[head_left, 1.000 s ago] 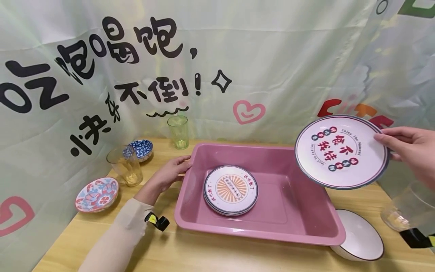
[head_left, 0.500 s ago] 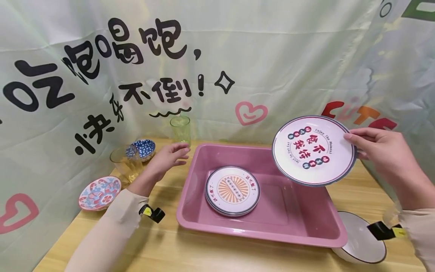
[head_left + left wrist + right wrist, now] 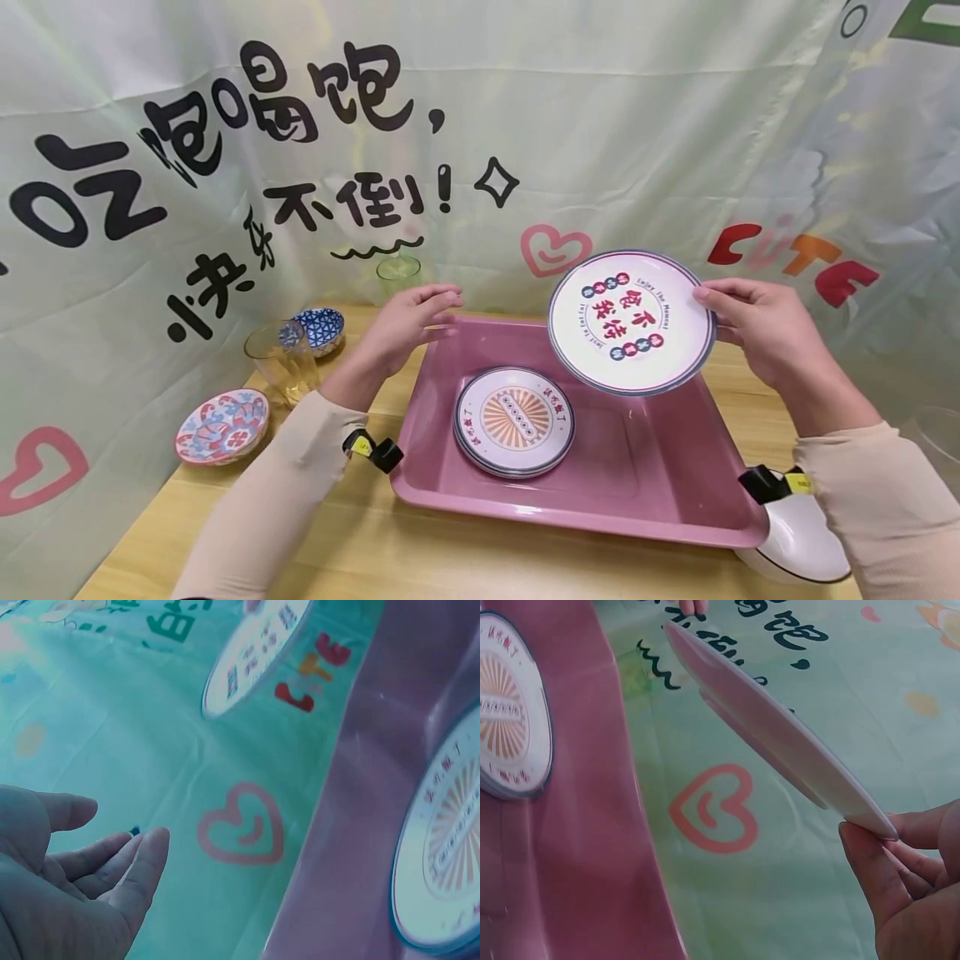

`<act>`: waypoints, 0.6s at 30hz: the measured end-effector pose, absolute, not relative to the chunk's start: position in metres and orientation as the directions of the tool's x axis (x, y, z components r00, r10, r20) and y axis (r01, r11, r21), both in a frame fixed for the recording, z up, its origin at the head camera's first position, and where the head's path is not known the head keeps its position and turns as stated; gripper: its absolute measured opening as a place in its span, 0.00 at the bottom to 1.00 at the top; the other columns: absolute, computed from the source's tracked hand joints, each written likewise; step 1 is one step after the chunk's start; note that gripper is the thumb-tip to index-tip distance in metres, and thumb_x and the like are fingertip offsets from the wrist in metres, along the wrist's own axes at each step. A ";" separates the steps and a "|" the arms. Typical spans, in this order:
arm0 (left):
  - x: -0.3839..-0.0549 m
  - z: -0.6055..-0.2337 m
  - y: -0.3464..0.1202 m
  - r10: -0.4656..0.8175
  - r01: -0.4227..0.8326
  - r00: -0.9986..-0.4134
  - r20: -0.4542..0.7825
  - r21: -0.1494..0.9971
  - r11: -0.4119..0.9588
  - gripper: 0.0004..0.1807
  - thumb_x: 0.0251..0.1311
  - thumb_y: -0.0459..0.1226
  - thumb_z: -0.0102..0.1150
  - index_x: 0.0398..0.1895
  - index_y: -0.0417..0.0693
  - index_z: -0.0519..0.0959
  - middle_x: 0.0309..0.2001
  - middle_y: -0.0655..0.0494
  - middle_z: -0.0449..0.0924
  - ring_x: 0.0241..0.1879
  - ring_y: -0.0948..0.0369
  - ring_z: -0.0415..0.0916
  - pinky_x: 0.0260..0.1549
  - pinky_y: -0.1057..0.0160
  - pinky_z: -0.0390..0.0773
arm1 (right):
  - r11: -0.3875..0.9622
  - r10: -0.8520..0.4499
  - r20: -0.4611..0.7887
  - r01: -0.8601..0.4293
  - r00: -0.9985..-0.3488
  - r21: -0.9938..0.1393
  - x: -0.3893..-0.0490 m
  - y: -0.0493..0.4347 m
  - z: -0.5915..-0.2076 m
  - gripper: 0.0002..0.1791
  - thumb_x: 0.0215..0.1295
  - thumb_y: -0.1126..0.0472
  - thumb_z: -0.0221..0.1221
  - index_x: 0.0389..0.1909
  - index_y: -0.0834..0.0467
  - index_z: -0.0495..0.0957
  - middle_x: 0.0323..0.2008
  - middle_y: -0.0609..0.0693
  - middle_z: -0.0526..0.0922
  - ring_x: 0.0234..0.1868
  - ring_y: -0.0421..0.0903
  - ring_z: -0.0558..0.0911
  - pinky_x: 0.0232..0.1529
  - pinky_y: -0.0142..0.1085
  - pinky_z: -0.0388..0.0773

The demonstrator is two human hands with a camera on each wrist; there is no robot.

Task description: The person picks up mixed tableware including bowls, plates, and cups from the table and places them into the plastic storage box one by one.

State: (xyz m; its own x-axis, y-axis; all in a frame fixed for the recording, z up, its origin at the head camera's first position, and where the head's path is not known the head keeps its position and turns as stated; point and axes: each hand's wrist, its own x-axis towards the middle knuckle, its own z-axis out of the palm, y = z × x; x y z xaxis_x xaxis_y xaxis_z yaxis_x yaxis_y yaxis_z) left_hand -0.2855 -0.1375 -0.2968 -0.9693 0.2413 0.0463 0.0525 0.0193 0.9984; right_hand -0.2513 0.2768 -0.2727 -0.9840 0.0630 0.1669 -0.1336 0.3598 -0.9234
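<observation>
My right hand (image 3: 757, 325) pinches the rim of a white plate (image 3: 630, 325) with red Chinese lettering and a dark edge. The plate hangs tilted above the back right part of a pink plastic tub (image 3: 600, 517). In the right wrist view the plate (image 3: 780, 735) shows nearly edge-on, its rim between thumb and fingers. My left hand (image 3: 408, 329) is held over the tub's back left corner, fingers loosely extended and nothing in them. Inside the tub, on the left, lies a stack of plates (image 3: 514, 421), the top one bearing an orange sunburst.
Left of the tub stand an amber glass (image 3: 281, 358), a blue patterned bowl (image 3: 322, 329) and a red-and-blue floral dish (image 3: 222, 427). A green glass (image 3: 397, 271) is behind my left hand. A white bowl (image 3: 802, 537) sits by the tub's right front corner, and a clear glass (image 3: 937, 442) farther right.
My right hand has carried the plate leftward, from the tub's right side to over it. My left hand has let go of the tub's left rim and risen toward the back left corner.
</observation>
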 end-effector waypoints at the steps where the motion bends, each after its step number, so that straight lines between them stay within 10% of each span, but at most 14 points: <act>1: -0.287 -0.296 -0.133 0.247 0.050 -0.968 0.046 0.999 0.011 0.22 0.72 0.39 0.52 0.64 0.36 0.71 0.59 0.42 0.74 0.55 0.44 0.75 0.56 0.49 0.76 | 0.327 0.054 0.159 -0.133 -0.986 -0.936 -0.253 0.274 -0.274 0.15 0.64 0.47 0.62 0.46 0.51 0.81 0.37 0.37 0.81 0.35 0.38 0.82 0.37 0.27 0.82; 13: -0.302 -0.299 -0.095 0.290 0.022 -0.957 0.009 0.999 0.043 0.20 0.72 0.38 0.53 0.62 0.36 0.72 0.55 0.42 0.76 0.51 0.45 0.79 0.56 0.45 0.75 | 0.010 -0.014 0.060 -0.060 -0.998 -0.998 -0.273 0.243 -0.291 0.04 0.62 0.56 0.66 0.34 0.51 0.85 0.35 0.44 0.82 0.31 0.39 0.82 0.34 0.29 0.83; 18: -0.310 -0.307 -0.082 0.256 -0.014 -0.966 -0.025 0.999 0.046 0.18 0.71 0.39 0.53 0.58 0.37 0.75 0.54 0.44 0.78 0.49 0.50 0.80 0.53 0.52 0.78 | 0.053 -0.040 0.016 -0.018 -0.999 -0.998 -0.280 0.232 -0.300 0.13 0.65 0.56 0.64 0.44 0.60 0.81 0.34 0.45 0.81 0.31 0.39 0.81 0.35 0.28 0.82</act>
State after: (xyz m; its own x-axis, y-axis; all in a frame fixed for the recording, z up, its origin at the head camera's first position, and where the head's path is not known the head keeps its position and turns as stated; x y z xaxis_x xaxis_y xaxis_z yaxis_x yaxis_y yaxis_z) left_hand -0.3099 -0.0818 -0.3074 -0.9664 0.2559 -0.0255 -0.0141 0.0461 0.9988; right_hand -0.2799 0.2318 -0.2997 -0.9991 -0.0404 0.0155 -0.0177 0.0532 -0.9984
